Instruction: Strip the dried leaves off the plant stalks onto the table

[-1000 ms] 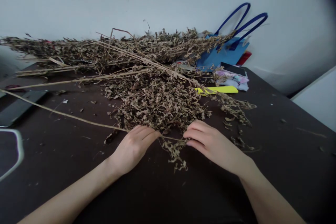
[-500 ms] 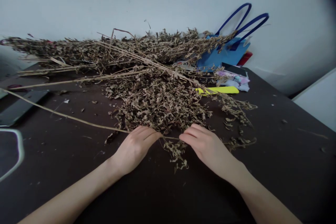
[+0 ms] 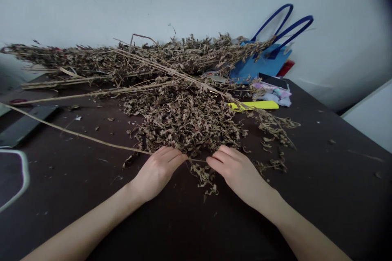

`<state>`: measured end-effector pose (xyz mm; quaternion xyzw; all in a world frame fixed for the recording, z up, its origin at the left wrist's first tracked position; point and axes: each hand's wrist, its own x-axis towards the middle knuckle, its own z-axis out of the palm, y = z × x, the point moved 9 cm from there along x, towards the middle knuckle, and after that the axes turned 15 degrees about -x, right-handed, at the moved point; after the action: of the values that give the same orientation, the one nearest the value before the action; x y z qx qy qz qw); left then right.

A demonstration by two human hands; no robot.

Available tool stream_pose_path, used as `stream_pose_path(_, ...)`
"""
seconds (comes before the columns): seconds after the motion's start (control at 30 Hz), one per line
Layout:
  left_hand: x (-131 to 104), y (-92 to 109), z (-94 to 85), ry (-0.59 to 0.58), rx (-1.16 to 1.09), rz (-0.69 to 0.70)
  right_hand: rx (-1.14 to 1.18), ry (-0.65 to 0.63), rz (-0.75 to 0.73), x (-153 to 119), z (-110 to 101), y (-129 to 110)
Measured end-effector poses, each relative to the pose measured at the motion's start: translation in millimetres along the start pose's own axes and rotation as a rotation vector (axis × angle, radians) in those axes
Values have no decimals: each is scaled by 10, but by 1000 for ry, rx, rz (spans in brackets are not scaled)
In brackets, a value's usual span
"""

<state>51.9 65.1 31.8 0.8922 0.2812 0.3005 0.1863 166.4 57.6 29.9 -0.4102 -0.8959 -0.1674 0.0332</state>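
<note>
left hand (image 3: 157,173) and right hand (image 3: 240,173) both pinched on one stem (image 3: 101,140), a narrow gap between them.
seen from that gap, the stem's long bare end runs out between nine and ten o'clock over the tabletop (image 3: 190,228), and a dry tuft (image 3: 206,175) spreads at six. at twelve, just beyond the hands, lies the pile (image 3: 186,118) of crumpled leaves; farther back, at eleven, the bundle (image 3: 137,59). the blue bag (image 3: 260,67) is at one, the yellow strip (image 3: 263,105) between one and two.
</note>
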Motion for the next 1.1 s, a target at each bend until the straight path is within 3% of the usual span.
stream_pose_path(0.37, 8, -1, -33, 15, 1, 1, 22, 103, 103, 0, -35, 37)
stream_pose_path(0.9, 17, -31, -37, -7, 21, -5, -22, 132, 245, -44, 1, 54)
stream_pose_path(1.1, 21, 72, 21, -22, -21, 31, -52, 196, 321, -73, -58, 187)
